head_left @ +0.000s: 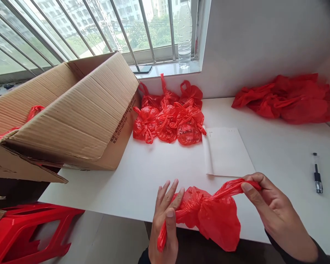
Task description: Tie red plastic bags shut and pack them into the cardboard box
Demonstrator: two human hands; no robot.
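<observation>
As hands [157, 222] [277, 211] grip it, red bag [218, 220], knotted

Daylight enters through a barred window [99, 25] beside a grey wall [264, 40]; below are a white table [159, 165], red stool [30, 216] and pale floor [115, 234].

A thin, shiny red plastic bag [220, 223], creased and knotted near its middle, hangs between the left hand [166, 222] and the right hand [275, 209]; one twisted end crosses the left palm, another stretches into the right fingertips.
</observation>
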